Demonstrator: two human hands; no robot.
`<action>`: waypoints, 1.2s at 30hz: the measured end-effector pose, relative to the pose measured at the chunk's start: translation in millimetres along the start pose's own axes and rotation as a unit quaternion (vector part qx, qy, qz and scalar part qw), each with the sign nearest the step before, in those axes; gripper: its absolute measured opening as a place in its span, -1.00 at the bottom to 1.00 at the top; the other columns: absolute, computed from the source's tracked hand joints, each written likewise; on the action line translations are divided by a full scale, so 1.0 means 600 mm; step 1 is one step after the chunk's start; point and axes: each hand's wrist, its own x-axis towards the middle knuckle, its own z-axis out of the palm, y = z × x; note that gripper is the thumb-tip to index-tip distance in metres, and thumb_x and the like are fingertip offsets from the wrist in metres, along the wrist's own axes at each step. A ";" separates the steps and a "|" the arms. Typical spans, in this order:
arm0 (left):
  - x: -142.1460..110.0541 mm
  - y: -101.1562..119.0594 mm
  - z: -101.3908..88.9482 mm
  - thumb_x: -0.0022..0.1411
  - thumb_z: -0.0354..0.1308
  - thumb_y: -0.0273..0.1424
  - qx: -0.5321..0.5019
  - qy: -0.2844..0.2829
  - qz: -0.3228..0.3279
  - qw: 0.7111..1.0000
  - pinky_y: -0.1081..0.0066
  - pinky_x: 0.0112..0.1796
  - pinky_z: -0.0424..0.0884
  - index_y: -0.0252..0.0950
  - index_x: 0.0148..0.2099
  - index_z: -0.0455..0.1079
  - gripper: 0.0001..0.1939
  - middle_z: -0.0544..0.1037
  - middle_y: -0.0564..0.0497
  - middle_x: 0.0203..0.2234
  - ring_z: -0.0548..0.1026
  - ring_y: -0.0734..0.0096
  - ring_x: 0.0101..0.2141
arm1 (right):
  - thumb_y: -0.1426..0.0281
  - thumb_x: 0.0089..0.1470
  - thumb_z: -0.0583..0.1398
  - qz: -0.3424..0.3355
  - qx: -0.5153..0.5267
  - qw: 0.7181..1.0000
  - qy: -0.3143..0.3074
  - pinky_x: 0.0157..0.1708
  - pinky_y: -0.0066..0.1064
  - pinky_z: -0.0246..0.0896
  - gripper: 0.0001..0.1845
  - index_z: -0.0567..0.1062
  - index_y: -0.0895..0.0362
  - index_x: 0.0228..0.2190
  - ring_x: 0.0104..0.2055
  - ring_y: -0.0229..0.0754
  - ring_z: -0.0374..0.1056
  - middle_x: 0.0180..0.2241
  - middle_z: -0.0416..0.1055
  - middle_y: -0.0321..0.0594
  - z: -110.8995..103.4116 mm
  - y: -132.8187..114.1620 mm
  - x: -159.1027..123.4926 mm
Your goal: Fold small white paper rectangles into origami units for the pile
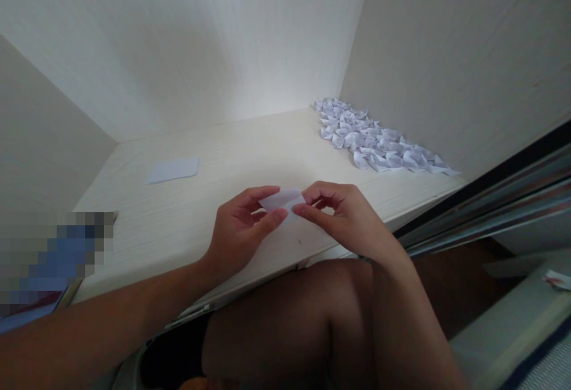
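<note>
A small piece of white paper (282, 199) is held up between my two hands, just above the front part of the desk. My left hand (243, 223) pinches its left side, thumb in front and fingers behind. On the right side, my right hand (336, 208) grips the paper between thumb and fingertips. The paper looks folded or curved, though my fingers cover part of it. Further left on the desk lies a flat stack of lined white paper slips (173, 170).
Many folded white paper pieces (370, 137) lie in rows along the right wall of the white desk (250, 140). Panels rise at the back and both sides. A blurred-out blue item (66, 253) stands at the left edge. My legs are under the desk's front edge.
</note>
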 end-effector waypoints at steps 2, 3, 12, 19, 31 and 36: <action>-0.002 0.004 0.003 0.07 0.51 -0.35 0.027 -0.001 0.004 1.000 0.44 -0.32 0.62 -0.24 -0.14 0.65 -0.72 0.73 0.00 -0.31 0.66 0.37 -0.34 | 0.27 0.15 0.37 0.007 0.003 1.000 0.009 -0.34 -0.34 0.32 -0.81 0.61 0.13 -0.41 -0.38 -0.19 0.42 -0.42 0.57 -0.25 0.002 -0.001 0.001; -0.003 0.004 0.004 0.08 0.50 -0.35 0.039 0.000 0.005 0.999 0.44 -0.32 0.62 -0.23 -0.15 0.66 -0.74 0.73 -0.01 -0.30 0.66 0.37 -0.33 | 0.26 0.15 0.37 0.008 0.002 1.000 0.014 -0.35 -0.34 0.32 -0.80 0.61 0.13 -0.42 -0.39 -0.19 0.41 -0.42 0.57 -0.25 0.004 -0.001 0.001; -0.002 -0.003 -0.001 0.17 0.45 -0.35 0.079 -0.015 0.027 0.996 0.39 -0.19 0.63 -0.19 -0.04 0.64 -0.71 0.70 -0.05 -0.13 0.65 0.31 -0.13 | 0.33 0.18 0.36 -0.043 -0.044 0.995 0.080 -0.43 -0.39 0.23 -0.83 0.58 0.13 -0.41 -0.45 -0.26 0.35 -0.45 0.53 -0.27 0.026 -0.001 0.007; 0.000 0.000 -0.005 0.26 0.39 -0.27 0.115 -0.011 0.031 0.993 0.16 0.07 0.53 -0.23 -0.18 0.65 -0.85 0.68 -0.11 -0.04 0.62 0.21 -0.03 | 0.30 0.17 0.38 -0.109 -0.038 0.988 0.102 -0.22 -0.34 0.42 -0.90 0.63 0.06 -0.30 -0.05 -0.11 0.50 -0.03 0.53 -0.09 0.030 -0.004 0.006; 0.005 0.001 0.016 0.18 0.46 -0.21 -0.159 0.129 -0.087 0.975 0.34 -0.21 0.65 -0.28 -0.26 0.61 -0.76 0.67 0.01 -0.30 0.62 0.39 -0.27 | 0.10 -0.09 0.49 0.076 0.152 0.984 0.048 -0.45 -0.39 0.23 -0.62 0.54 0.10 -0.50 -0.47 -0.24 0.35 -0.54 0.46 -0.35 0.011 0.017 0.014; 0.004 -0.002 0.008 0.29 0.35 -0.22 -0.147 0.100 -0.056 0.982 0.32 -0.28 0.67 -0.27 -0.24 0.64 -0.79 0.69 -0.05 -0.25 0.62 0.32 -0.24 | 0.15 -0.08 0.47 0.051 0.189 0.967 0.163 -0.48 -0.42 0.15 -0.66 0.53 0.10 -0.52 -0.49 -0.30 0.28 -0.52 0.46 -0.36 0.023 0.020 0.022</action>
